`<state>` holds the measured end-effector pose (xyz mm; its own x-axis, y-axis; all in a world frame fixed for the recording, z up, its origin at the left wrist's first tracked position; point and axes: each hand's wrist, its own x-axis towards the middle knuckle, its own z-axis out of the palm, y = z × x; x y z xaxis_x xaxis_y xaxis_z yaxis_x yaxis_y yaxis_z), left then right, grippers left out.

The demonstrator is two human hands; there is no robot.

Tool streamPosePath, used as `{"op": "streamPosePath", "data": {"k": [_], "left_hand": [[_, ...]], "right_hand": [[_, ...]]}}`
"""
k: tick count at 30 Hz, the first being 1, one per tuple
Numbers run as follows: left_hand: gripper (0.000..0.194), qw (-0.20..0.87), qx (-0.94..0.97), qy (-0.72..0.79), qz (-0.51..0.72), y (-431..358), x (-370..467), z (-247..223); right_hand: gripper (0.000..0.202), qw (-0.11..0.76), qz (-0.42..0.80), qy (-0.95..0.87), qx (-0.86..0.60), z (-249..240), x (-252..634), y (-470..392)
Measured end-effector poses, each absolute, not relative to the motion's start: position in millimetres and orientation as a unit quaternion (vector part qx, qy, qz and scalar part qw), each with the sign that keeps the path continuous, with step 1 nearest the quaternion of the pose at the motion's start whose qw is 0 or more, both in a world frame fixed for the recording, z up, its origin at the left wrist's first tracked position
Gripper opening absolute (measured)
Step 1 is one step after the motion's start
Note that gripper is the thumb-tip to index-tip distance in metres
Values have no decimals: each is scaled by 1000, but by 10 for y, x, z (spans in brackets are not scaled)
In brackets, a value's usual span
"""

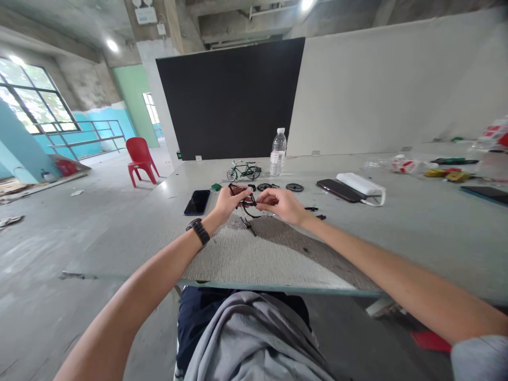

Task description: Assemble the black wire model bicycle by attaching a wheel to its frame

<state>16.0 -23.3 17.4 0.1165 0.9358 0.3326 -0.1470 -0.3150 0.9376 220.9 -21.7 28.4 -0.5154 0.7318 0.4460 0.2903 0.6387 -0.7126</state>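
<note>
Between my hands, just above the table, is a small black model bicycle frame with a curved fender-like part on it. My left hand is closed around its left side. The fingers of my right hand pinch at its right side; any small piece between those fingertips is too small to make out. Below the frame, a loose black part with thin rods lies on the table. Behind my hands are two small black wheels, one of them a spoked wheel. A complete green model bicycle stands farther back.
A phone lies left of my hands, near a small green piece. A water bottle stands behind. Small black parts lie by my right wrist. Farther right are a dark phone, a white power bank and plastic packaging.
</note>
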Motion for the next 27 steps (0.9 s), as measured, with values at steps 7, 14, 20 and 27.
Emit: {"op": "streamPosePath", "data": {"k": [7, 14, 20, 27], "left_hand": [[20, 454, 531, 372, 612, -236, 167, 212], [20, 465, 534, 358, 609, -244, 180, 219], [19, 458, 539, 359, 609, -240, 169, 220], [21, 458, 547, 366, 598, -276, 177, 244]], "right_hand": [[35, 326, 183, -871, -318, 310, 2227, -205], [23, 316, 162, -880, -314, 291, 2273, -127], [24, 352, 192, -862, -310, 301, 2271, -154], [30, 406, 207, -838, -301, 353, 2262, -220]]}}
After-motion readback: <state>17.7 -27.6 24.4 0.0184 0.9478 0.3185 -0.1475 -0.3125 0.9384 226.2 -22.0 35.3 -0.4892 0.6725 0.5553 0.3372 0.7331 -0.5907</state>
